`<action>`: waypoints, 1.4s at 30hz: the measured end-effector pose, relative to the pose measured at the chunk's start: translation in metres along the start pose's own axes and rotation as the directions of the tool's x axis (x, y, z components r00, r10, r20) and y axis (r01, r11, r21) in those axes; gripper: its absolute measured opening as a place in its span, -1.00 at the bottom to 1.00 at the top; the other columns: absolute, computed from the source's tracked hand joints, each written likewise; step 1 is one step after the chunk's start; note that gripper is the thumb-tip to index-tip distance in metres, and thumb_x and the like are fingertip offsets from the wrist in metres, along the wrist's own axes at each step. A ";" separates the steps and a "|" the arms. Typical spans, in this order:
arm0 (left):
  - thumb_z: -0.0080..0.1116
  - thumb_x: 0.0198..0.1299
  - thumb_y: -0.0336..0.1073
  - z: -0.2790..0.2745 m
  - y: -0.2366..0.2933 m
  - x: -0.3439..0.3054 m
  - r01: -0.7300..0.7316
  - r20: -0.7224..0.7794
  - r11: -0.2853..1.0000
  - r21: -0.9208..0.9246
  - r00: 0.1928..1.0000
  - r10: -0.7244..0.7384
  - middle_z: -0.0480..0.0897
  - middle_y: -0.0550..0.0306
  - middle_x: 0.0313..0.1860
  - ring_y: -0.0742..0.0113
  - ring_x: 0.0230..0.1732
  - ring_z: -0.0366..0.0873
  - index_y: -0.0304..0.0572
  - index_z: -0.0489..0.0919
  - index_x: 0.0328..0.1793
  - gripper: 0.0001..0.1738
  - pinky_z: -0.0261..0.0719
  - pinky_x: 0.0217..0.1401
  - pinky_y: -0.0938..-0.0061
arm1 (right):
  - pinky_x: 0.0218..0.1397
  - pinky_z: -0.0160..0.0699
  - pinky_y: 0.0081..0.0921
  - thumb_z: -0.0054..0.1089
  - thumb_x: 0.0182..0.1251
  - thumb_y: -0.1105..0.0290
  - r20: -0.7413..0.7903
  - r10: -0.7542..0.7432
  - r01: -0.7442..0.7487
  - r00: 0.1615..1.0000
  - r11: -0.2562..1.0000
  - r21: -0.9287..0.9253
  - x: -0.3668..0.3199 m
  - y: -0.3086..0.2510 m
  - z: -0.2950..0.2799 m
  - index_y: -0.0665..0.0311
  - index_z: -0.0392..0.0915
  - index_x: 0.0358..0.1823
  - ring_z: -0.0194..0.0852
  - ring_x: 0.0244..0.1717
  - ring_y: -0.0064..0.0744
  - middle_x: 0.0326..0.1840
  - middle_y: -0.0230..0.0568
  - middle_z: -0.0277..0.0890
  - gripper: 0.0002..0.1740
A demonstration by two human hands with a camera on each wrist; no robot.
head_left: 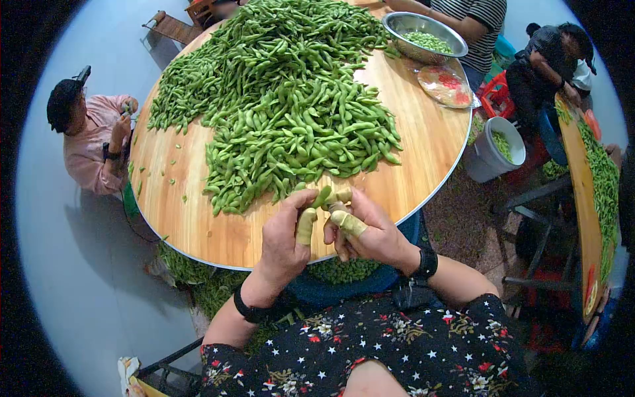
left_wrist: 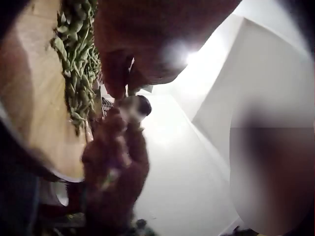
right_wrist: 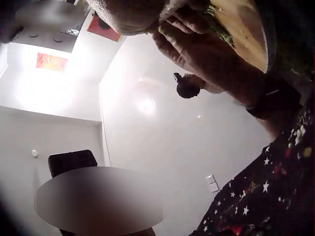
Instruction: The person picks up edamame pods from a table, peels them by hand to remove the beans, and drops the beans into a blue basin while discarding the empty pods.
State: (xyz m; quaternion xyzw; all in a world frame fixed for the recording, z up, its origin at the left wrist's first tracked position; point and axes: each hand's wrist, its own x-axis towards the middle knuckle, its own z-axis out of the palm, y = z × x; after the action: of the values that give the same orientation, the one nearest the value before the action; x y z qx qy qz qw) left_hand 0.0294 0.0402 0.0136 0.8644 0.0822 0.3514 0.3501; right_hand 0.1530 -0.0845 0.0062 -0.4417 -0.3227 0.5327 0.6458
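Over the near edge of the table, my left hand (head_left: 284,231) pinches a green soybean pod (head_left: 322,196) between thumb and index finger. Pale yellow tape wraps its thumb. My right hand (head_left: 374,231) meets it from the other side, with fingers bent and the taped index fingertip right at the pod. Its thumb is taped too; whether it grips the pod or something in the palm, I cannot tell. Just beyond both hands lies a large heap of soybean pods (head_left: 297,126). In the left wrist view the hands are dark and blurred; the right wrist view hides the pod.
The round wooden table (head_left: 231,241) carries the heap, a metal bowl (head_left: 397,30) of shelled beans and a plastic-wrapped package (head_left: 442,87). Below its near edge are more beans (head_left: 344,270). A white bucket (head_left: 486,162) stands right, before a second table (head_left: 582,198). Other people sit around.
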 end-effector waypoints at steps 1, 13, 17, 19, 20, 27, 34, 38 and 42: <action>-0.01 0.31 -0.45 -0.001 0.007 -0.001 0.098 0.040 0.992 -0.076 0.995 -0.095 0.62 -0.02 -0.26 0.30 -0.35 0.57 -0.30 0.47 0.12 -0.73 0.53 -0.26 0.44 | -0.68 0.30 -0.69 -0.17 0.51 0.26 -0.001 0.001 -0.001 1.000 1.000 -0.002 -0.001 -0.001 0.000 0.23 0.18 0.21 0.39 -0.68 -0.57 -0.39 -0.28 0.47 -0.65; -0.04 0.35 -0.37 -0.003 0.009 -0.006 0.331 0.202 0.908 -0.257 0.937 -0.284 0.63 0.05 -0.30 0.39 -0.45 0.48 -0.22 0.42 0.33 -0.57 0.48 -0.33 0.50 | -0.65 0.27 -0.66 -0.18 0.52 0.26 -0.030 0.046 -0.045 0.998 0.998 0.038 -0.006 -0.008 0.002 0.23 0.20 0.16 0.32 -0.68 -0.59 -0.42 -0.29 0.44 -0.69; -0.02 0.34 -0.40 -0.003 0.002 -0.012 -0.119 0.124 0.986 0.117 0.987 0.104 0.62 0.08 -0.34 0.42 -0.48 0.47 -0.25 0.41 0.34 -0.56 0.47 -0.35 0.52 | -0.66 0.25 -0.67 -0.17 0.50 0.27 0.023 -0.035 0.036 0.999 0.998 -0.047 -0.009 -0.005 0.001 0.22 0.22 0.15 0.28 -0.70 -0.62 -0.45 -0.33 0.43 -0.70; -0.02 0.34 -0.40 -0.002 0.006 -0.016 -0.156 0.127 0.981 0.112 0.982 0.142 0.61 0.11 -0.36 0.44 -0.49 0.45 -0.26 0.39 0.35 -0.55 0.47 -0.37 0.51 | -0.67 0.24 -0.67 -0.17 0.49 0.27 0.060 -0.085 0.090 0.995 0.992 -0.086 -0.012 -0.006 0.001 0.21 0.23 0.14 0.27 -0.71 -0.63 -0.46 -0.35 0.43 -0.70; -0.02 0.34 -0.40 -0.002 0.009 -0.019 -0.193 0.126 0.975 0.106 0.976 0.180 0.60 0.15 -0.38 0.46 -0.50 0.43 -0.27 0.38 0.37 -0.54 0.47 -0.38 0.50 | -0.69 0.22 -0.68 -0.16 0.49 0.28 0.061 0.005 -0.003 0.998 0.999 -0.045 -0.015 -0.011 0.004 0.21 0.25 0.12 0.26 -0.72 -0.64 -0.48 -0.37 0.43 -0.72; -0.10 0.42 -0.25 0.004 0.004 -0.025 0.641 0.542 0.032 -0.767 0.674 -0.502 0.41 0.38 -0.46 0.68 -0.58 0.19 -0.15 0.32 0.42 -0.53 0.17 -0.53 0.80 | -0.82 0.11 -0.74 -0.15 0.47 0.33 0.096 0.232 -0.250 0.968 0.892 0.376 -0.002 0.001 -0.002 0.15 0.31 0.03 0.15 -0.82 -0.67 -0.56 -0.39 0.43 -0.81; 0.05 0.33 -0.31 0.005 -0.009 -0.028 0.712 0.558 0.099 -0.695 0.621 -0.551 0.55 0.26 -0.41 0.56 -0.60 0.36 -0.14 0.43 0.33 -0.56 0.27 -0.62 0.67 | -0.81 0.21 -0.70 -0.23 0.49 0.30 0.148 0.350 -0.381 0.925 0.844 0.377 -0.002 0.003 -0.013 0.17 0.29 0.01 0.24 -0.81 -0.63 -0.53 -0.37 0.45 -0.80; 0.26 0.05 -0.42 0.004 -0.004 -0.025 -0.091 0.127 0.970 0.225 0.990 0.063 0.61 -0.11 -0.33 -0.01 -0.39 0.60 -0.28 0.51 0.15 -0.53 0.57 -0.38 0.30 | -0.79 0.27 -0.66 -0.24 0.50 0.28 0.031 0.337 -0.336 0.941 0.920 0.200 -0.002 0.006 -0.011 0.18 0.28 -0.03 0.33 -0.77 -0.57 -0.52 -0.34 0.45 -0.81; 0.17 0.15 -0.42 0.010 0.001 -0.025 -0.117 0.054 0.963 0.244 0.993 0.107 0.59 -0.05 -0.40 0.12 -0.43 0.60 -0.27 0.53 0.07 -0.67 0.53 -0.44 0.39 | -0.77 0.31 -0.61 -0.25 0.51 0.27 -0.014 0.289 -0.287 0.957 0.956 0.062 -0.008 0.000 0.001 0.22 0.28 -0.06 0.39 -0.74 -0.52 -0.52 -0.30 0.44 -0.80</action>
State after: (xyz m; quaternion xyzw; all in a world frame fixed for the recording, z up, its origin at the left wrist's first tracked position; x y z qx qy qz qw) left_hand 0.0171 0.0241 -0.0041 0.9114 0.0692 0.3402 0.2210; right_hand 0.1506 -0.0925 0.0066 -0.4706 -0.2316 0.6254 0.5777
